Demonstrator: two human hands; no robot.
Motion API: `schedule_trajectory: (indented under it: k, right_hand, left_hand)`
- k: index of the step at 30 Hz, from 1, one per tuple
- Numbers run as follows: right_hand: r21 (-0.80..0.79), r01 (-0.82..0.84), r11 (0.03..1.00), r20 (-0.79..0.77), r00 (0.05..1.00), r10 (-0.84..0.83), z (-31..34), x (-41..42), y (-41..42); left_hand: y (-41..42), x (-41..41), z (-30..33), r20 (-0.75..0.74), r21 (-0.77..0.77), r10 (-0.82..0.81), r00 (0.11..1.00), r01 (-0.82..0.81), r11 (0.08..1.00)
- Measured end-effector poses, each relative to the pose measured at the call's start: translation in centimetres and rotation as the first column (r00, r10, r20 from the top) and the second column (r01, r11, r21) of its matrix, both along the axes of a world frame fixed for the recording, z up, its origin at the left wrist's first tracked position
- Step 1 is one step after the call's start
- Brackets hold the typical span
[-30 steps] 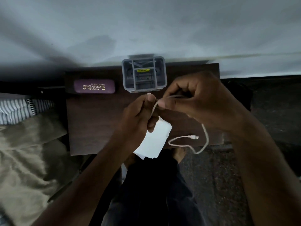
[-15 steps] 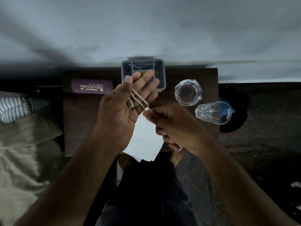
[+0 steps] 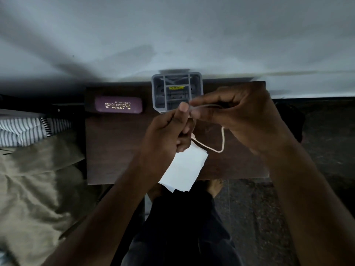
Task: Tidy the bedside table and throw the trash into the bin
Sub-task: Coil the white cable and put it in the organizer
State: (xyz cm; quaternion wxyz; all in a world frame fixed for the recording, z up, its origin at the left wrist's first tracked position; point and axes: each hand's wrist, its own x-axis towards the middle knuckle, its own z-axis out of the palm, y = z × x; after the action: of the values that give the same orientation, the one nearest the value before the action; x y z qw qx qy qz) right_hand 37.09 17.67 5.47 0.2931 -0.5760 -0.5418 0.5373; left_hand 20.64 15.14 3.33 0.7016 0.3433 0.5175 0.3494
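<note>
Both hands are raised over the dark wooden bedside table (image 3: 115, 150). My left hand (image 3: 165, 135) is closed around part of a white charging cable (image 3: 221, 144). My right hand (image 3: 240, 116) pinches the same cable just right of the left thumb, and a loop of it hangs down below the two hands. A white sheet of paper (image 3: 184, 169) lies under my left hand and juts over the table's front edge. Whether the left hand also grips the paper is unclear. The right hand hides the right part of the table.
A purple spectacle case (image 3: 119, 105) lies at the table's back left. A grey compartment organiser (image 3: 176, 91) stands at the back middle against the white wall. A bed with olive and striped bedding (image 3: 34, 169) lies left. Dark floor and my legs (image 3: 182, 227) are below.
My right hand rose from below the left hand to beside its thumb, pulling the cable into a hanging loop. It now covers the two glasses seen half a second ago.
</note>
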Motion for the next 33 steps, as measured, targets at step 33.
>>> schedule_trajectory:
  k: [33]
  right_hand:
    - [-0.129, 0.129, 0.983, -0.142, 0.979, -0.148, -1.8, -3.3, 1.0]
  left_hand:
    - [0.9, -2.8, 0.5, 0.543, -0.225, 0.108, 0.833, 0.021, 0.974]
